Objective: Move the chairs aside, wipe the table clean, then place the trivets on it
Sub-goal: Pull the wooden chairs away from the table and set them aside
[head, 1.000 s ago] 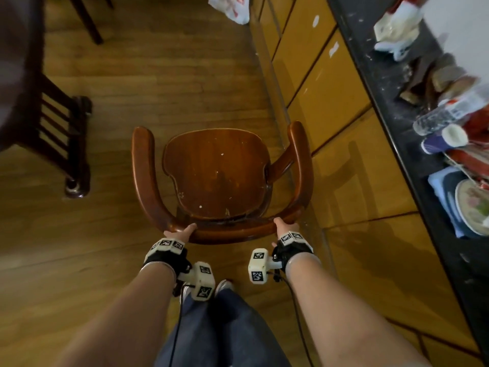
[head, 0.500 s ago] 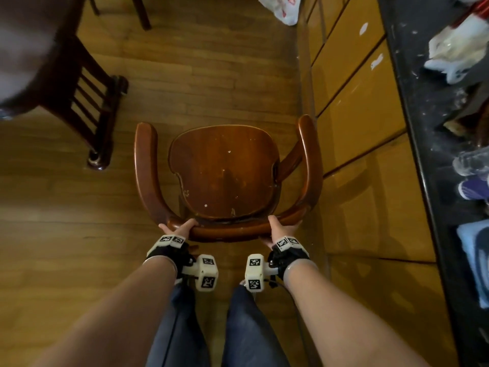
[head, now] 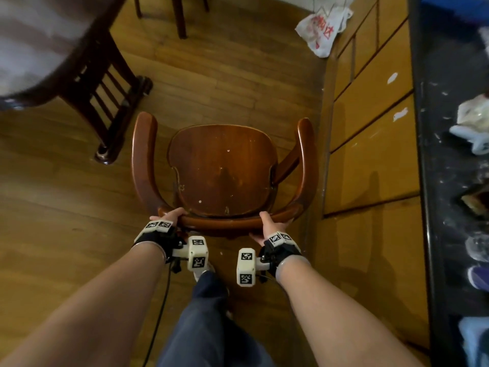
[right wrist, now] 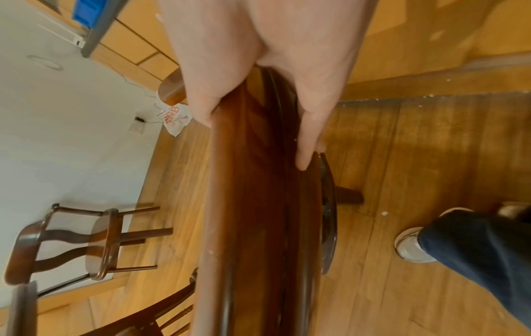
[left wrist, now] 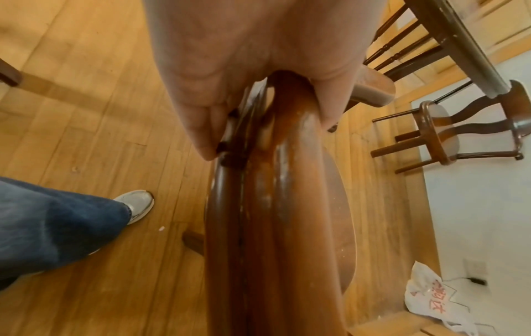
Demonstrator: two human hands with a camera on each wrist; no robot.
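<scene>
A brown wooden armchair [head: 222,170] with a curved back rail stands on the wood floor just in front of me, its right arm close to the yellow cabinets. My left hand [head: 169,217] grips the left part of the back rail [left wrist: 276,204], thumb on top and fingers below. My right hand [head: 267,225] grips the rail's right part [right wrist: 252,204] the same way. The dark wooden table [head: 34,49] shows at the top left, blurred. No trivets are in view.
Yellow cabinets [head: 370,133] with a dark cluttered counter [head: 449,160] run along the right. The table's slatted base [head: 111,107] stands left of the chair. A white plastic bag [head: 321,29] lies by the cabinets. Another chair [right wrist: 86,241] stands at the wall.
The chair, held by both hands, has moved along the cabinets; the table base and the plastic bag have come further into view. Both grips are unchanged.
</scene>
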